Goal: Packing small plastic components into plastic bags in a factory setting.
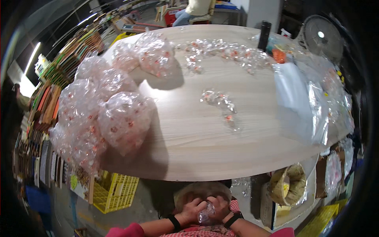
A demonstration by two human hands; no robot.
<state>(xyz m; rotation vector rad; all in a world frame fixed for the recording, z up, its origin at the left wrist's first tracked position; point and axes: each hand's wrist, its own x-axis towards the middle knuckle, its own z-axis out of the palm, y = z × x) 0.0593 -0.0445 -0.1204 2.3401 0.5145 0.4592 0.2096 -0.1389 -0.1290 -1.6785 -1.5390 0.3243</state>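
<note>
Low at the front, below the table edge, my left hand (pixel 192 210) and my right hand (pixel 219 208) are close together with fingers curled in. Between them bunches clear crinkled plastic (pixel 205 216), which looks like part of a clear plastic bag. A rounded translucent shape (pixel 203 189) shows just beyond my fingers; its contents are hard to make out. Both wrists wear black bands. Small clear packets with red-orange bits (pixel 221 102) lie loose in the middle of the table (pixel 189 152), beyond my hands.
Filled clear bags (pixel 126 118) are heaped along the table's left side. More loose packets (pixel 233 51) spread at the back. Flat plastic bags (pixel 294 98) lie at right, near a fan (pixel 321 37) and black cylinder (pixel 264 35). A yellow crate (pixel 116 193) and woven basket (pixel 288 185) stand below.
</note>
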